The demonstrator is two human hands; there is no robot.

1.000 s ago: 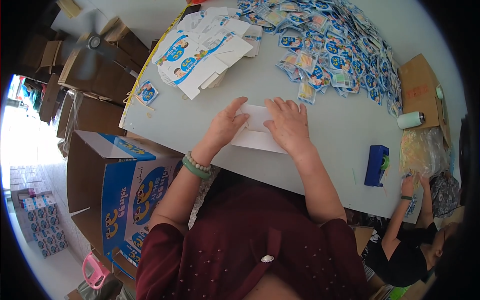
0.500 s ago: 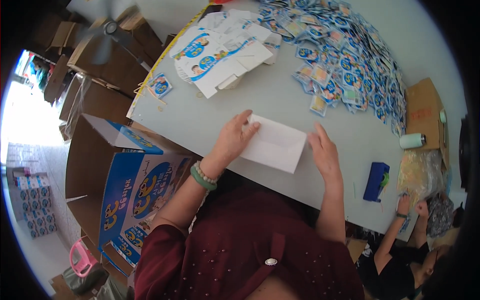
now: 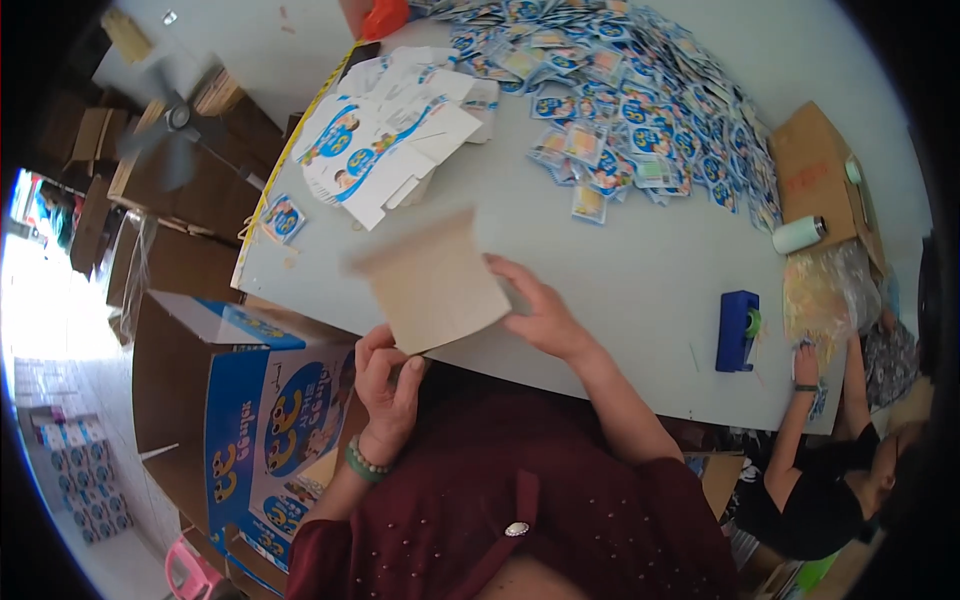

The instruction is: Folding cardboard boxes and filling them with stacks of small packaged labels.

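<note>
holding a tan carton [image 3: 440,285] with fingers [image 3: 377,350]

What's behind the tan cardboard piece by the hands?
Beyond the upper edge of the tan cardboard piece, the pale grey tabletop shows; whatever lies directly behind it is covered, as is its far side.

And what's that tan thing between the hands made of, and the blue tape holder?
The tan thing looks like thin card: matte, with a slim straight edge. The blue tape holder seems smooth hard plastic, being evenly coloured, though painted metal is possible.
</note>
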